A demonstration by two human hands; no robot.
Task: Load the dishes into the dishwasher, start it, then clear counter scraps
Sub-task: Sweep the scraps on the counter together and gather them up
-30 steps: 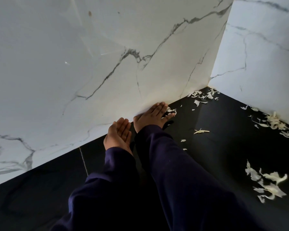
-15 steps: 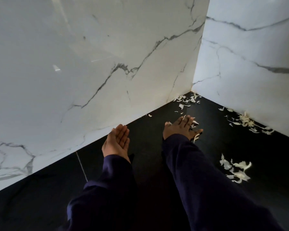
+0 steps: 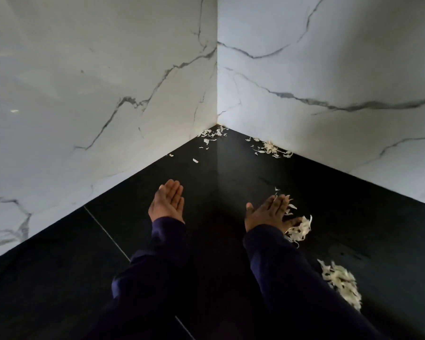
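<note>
Now both hands are above the black counter [image 3: 353, 197], in the corner where two white marble walls [image 3: 96, 82] meet. The left hand [image 3: 168, 204] is held with straight fingers close together, palm turned to the right, and it holds nothing. The right hand [image 3: 268, 213] lies flat and spread, fingers straight, its far edge touching a small pile of pale scraps [image 3: 301, 229]; it does not grip them. A few loose scraps lie just by its fingertips [image 3: 284, 200]. A second heap of scraps [image 3: 341, 282] lies nearer to the person, beside the right sleeve [image 3: 292, 278]. More scraps lie in the corner itself [image 3: 212, 134] and along the foot of the right wall [image 3: 271, 148]. Both arms wear dark blue sleeves.
</note>
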